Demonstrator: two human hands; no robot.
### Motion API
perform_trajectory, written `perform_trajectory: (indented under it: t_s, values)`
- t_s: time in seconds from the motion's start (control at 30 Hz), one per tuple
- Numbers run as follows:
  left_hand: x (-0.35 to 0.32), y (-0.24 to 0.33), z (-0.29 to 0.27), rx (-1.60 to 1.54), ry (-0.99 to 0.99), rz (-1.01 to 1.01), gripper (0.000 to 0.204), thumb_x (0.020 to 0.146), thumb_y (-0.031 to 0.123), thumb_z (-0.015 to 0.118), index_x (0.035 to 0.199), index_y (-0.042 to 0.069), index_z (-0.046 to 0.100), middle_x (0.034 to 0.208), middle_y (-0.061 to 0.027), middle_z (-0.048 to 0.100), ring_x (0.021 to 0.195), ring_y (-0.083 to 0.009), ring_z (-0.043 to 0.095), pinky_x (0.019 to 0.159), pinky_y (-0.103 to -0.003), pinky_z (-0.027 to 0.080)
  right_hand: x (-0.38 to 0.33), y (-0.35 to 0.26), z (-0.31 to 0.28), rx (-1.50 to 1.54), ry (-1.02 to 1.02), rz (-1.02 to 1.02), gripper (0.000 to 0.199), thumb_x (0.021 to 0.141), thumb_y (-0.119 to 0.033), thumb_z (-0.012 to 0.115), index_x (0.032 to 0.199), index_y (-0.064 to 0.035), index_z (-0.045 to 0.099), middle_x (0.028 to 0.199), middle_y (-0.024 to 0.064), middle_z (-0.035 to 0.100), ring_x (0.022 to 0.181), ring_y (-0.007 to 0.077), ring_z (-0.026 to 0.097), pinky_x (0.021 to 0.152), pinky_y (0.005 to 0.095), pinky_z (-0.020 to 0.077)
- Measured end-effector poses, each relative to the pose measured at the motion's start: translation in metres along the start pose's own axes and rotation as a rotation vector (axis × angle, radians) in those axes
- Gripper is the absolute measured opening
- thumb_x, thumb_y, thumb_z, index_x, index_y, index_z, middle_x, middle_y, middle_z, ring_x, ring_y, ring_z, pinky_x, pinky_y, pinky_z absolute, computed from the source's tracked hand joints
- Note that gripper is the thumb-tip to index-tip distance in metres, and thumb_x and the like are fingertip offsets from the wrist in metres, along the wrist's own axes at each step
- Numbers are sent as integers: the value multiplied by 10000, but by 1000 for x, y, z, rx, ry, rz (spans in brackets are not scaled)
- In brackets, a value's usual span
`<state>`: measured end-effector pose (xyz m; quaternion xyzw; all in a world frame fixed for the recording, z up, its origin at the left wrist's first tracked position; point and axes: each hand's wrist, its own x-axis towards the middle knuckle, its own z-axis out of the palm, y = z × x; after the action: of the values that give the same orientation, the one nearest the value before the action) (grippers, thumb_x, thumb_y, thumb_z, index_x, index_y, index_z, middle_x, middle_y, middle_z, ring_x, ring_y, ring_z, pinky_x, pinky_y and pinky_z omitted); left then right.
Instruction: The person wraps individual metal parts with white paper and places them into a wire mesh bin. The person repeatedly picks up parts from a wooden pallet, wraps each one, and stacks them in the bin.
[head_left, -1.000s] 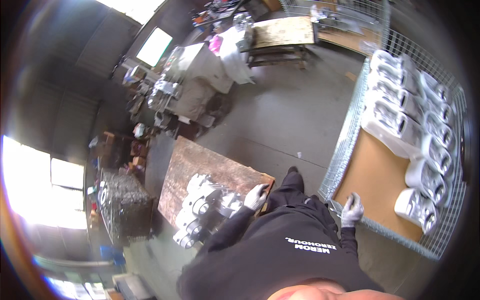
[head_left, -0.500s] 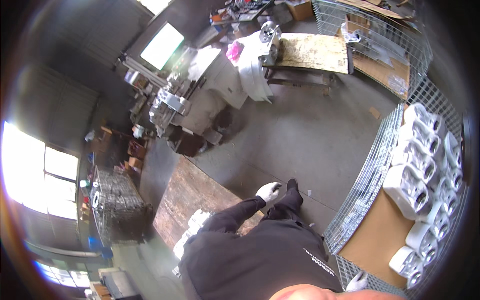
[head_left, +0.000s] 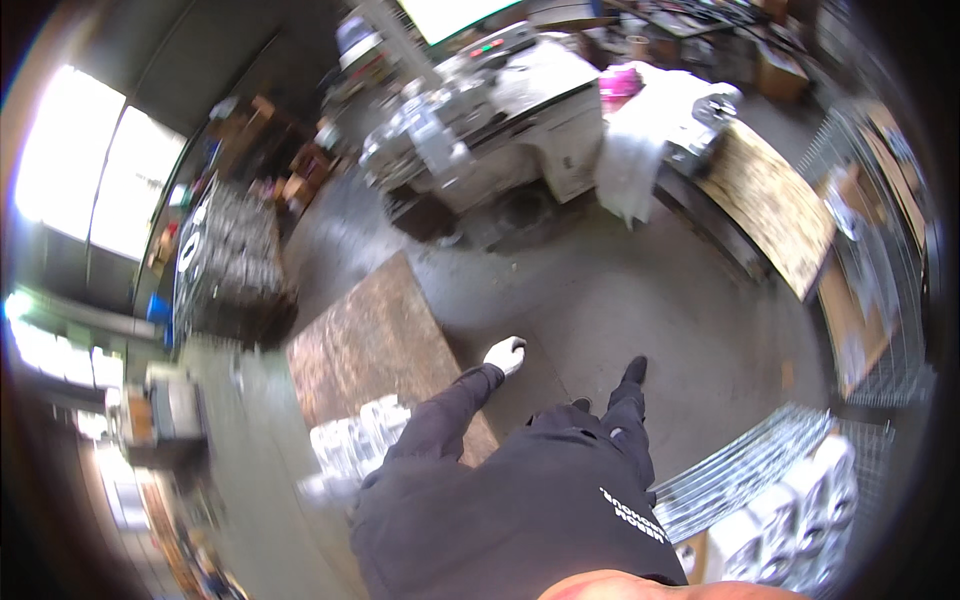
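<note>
My left hand (head_left: 505, 353) wears a white glove and swings out in front of me on a dark sleeve. It holds nothing and hangs above the floor, just past the right edge of a brown wooden board (head_left: 365, 340). Several pale metal castings (head_left: 350, 445) lie on the near end of that board, close to my left elbow. My right hand is out of the picture. My dark shoe (head_left: 633, 371) steps forward over the grey concrete floor (head_left: 640, 290).
A wire mesh crate (head_left: 760, 470) with white castings (head_left: 790, 520) stands at lower right. A grey machine (head_left: 500, 110) and a white draped sheet (head_left: 640, 140) are ahead, with a wooden-topped bench (head_left: 770, 205) to the right. Dark stacked parts (head_left: 225, 260) sit at left.
The view has swung left and away from the mesh crate. My right hand, which was at the crate's edge, has left the picture. My left hand moved off the castings and forward.
</note>
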<state>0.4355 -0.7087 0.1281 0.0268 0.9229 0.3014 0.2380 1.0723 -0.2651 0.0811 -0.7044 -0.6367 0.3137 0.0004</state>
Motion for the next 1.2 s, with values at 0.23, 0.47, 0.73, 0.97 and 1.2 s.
perform_trajectory:
  t_s: [0.23, 0.47, 0.73, 0.97, 1.2]
  values:
    - [-62, -29, 8, -177, 416, -391, 301, 865, 235, 536, 1060, 89, 713, 1070, -175, 703, 1039, -336, 656, 934, -399, 508, 218, -293, 205, 156, -591, -288, 634, 758, 68, 688, 1333, -7, 433, 1039, 136, 621, 771, 214, 638, 706, 367, 578]
    - [-170, -13, 126, -364, 596, -838, 265, 860, 237, 561, 1019, 97, 720, 1040, -159, 715, 1010, -340, 665, 891, -411, 519, 177, -683, 320, -51, -909, -789, 398, 876, -37, 657, 1243, 26, 517, 1023, 156, 613, 806, 253, 639, 768, 357, 582]
    - [-205, 55, 207, -747, 530, -1315, 330, 822, 246, 553, 1064, 101, 724, 1068, -165, 707, 1042, -340, 659, 906, -427, 508, 60, -805, 426, -217, -1134, -870, 299, 914, -86, 635, 1198, -29, 561, 982, 112, 627, 807, 217, 631, 724, 332, 562]
    - [-124, 23, 136, -717, 738, -1164, 293, 844, 239, 512, 967, 46, 695, 1019, -226, 683, 1005, -405, 643, 872, -457, 501, 5, -809, 472, -306, -1222, -904, 216, 895, -77, 650, 1107, -65, 609, 913, 65, 642, 693, 158, 607, 596, 294, 534]
    - [-61, -8, 7, -731, 1127, -998, 289, 892, 219, 550, 1091, 64, 692, 1098, -162, 702, 1062, -326, 656, 924, -400, 510, -14, -868, 506, -391, -1271, -804, 164, 866, -62, 643, 1026, -92, 622, 792, 50, 636, 648, 166, 607, 559, 312, 535]
